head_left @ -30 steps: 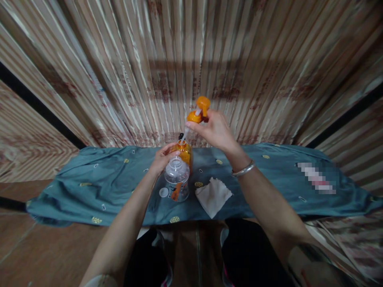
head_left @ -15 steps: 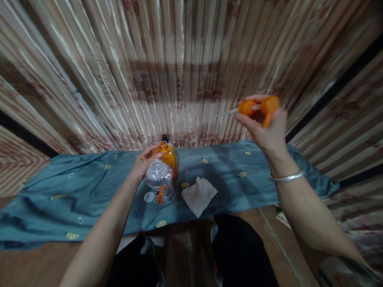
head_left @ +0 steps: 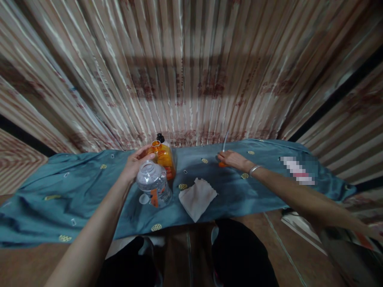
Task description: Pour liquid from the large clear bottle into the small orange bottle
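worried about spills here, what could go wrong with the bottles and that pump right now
The orange bottle stands uncapped on soft, wrinkled cloth, steadied only by the left hand; a nudge might tip it. The clear bottle beside it could topple too. The pump under the right hand may drip from its tube onto the cloth.

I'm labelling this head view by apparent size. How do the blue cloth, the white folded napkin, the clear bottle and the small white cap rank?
Largest to smallest as they look:
1. blue cloth
2. white folded napkin and clear bottle: much alike, and the bottle stands up toward the camera, so unranked
3. small white cap
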A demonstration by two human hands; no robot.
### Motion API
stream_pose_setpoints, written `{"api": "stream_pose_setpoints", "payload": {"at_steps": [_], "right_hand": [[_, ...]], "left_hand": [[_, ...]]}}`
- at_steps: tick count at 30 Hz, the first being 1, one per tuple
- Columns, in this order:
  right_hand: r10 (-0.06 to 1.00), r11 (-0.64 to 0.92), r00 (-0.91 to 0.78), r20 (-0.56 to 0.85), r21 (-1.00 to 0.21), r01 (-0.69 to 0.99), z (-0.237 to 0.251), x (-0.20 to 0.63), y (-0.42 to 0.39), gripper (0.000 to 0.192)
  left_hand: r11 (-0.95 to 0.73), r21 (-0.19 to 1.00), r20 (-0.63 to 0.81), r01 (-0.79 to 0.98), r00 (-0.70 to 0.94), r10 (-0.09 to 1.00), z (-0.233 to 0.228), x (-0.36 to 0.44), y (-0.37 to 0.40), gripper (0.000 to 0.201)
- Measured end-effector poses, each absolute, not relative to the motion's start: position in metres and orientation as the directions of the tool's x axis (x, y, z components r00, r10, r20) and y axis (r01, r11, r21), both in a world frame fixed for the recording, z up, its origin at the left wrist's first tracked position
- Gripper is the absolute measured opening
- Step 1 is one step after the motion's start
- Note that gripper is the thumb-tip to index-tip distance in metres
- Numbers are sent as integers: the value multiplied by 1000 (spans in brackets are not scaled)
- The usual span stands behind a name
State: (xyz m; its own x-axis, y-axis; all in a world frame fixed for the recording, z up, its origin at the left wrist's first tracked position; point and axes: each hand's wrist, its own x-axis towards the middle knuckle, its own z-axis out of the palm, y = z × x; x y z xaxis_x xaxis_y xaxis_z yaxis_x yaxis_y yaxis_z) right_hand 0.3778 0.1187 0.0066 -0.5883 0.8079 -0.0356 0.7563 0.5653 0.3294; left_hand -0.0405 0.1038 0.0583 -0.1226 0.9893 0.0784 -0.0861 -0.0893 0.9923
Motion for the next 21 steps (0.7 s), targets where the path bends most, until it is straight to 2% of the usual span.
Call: {"api": "stream_pose_setpoints", "payload": {"at_steps": [4,9,18,21], "right_hand": [[777,614,-620,-107,346,709,-12,388,128,24],[765,623,-636,-96,358,695,-25,401,130,38],[796,543,-598,88,332,771,-15,404,119,54],[794,538,-588,152,275,797,-12,383,105,61]], "left_hand": [[-85,993,75,-78,-123,990,57,-41,103,69],[-82,994,74,-75,-106,992,58,-40,101,67],[-59,987,44,-148,-106,993,61,-37,100,63],[-61,983,43,-173,-109,993,60,-37,100,62]]}}
